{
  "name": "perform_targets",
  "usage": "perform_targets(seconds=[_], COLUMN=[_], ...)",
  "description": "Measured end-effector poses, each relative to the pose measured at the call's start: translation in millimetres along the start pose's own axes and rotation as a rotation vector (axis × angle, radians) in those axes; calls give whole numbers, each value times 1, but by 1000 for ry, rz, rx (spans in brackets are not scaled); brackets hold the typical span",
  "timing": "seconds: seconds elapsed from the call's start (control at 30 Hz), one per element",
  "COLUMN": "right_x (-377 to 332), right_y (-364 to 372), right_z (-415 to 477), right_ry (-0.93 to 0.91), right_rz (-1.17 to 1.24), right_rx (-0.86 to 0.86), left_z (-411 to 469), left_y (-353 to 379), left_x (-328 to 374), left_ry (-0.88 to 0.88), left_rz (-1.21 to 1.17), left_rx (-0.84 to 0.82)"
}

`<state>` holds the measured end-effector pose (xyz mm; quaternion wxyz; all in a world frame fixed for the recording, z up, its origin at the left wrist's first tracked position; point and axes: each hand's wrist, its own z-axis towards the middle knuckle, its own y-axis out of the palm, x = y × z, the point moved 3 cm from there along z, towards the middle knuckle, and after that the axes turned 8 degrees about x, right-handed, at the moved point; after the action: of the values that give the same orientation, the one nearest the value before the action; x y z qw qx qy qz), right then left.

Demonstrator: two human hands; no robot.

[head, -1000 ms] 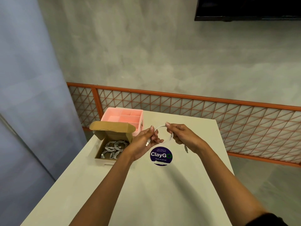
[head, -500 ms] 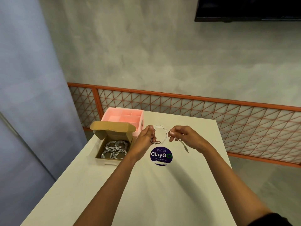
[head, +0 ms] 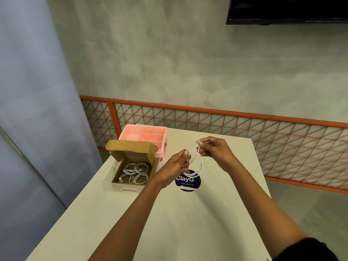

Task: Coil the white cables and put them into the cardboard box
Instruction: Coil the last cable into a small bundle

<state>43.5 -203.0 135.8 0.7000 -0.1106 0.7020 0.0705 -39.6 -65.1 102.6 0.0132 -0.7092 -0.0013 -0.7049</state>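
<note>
A thin white cable (head: 197, 167) hangs in a loop above the table between my hands. My left hand (head: 176, 165) grips the loop at its left side, fingers curled round it. My right hand (head: 213, 150) pinches the cable's end a little higher and to the right. One metal plug tip points down inside the loop. An open cardboard box (head: 120, 182) stands at the table's left edge, its flap raised at the back. Several coiled white cables (head: 135, 172) lie inside it.
A pink plastic organiser (head: 143, 136) with compartments stands right behind the box. A round purple ClayGo sticker (head: 187, 182) lies on the white table (head: 169, 223) under the hanging loop. An orange railing runs beyond the table's far edge.
My right hand has risen and drawn the cable's end up above the loop. The loop now hangs lower from my left hand, over the sticker.
</note>
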Motion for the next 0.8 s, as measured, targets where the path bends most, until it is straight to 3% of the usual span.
perform_targets(seconds=[0.07, 0.3, 0.5, 0.6, 0.8], right_x=[1, 5, 0, -7, -10], right_y=[3, 9, 10, 11, 15], right_z=[-3, -11, -16, -18, -12], right_ry=[75, 239, 111, 3, -160], right_rz=[71, -33, -306, -454, -594], right_rx=[-30, -209, -316, -249, 102], left_z=[1, 9, 12, 14, 10], left_y=[-1, -5, -7, -6, -4], left_x=[2, -2, -1, -1, 4], left_ry=[21, 24, 17, -15, 40], left_rz=[12, 66, 85, 88, 165], left_rx=[9, 156, 209, 234, 244])
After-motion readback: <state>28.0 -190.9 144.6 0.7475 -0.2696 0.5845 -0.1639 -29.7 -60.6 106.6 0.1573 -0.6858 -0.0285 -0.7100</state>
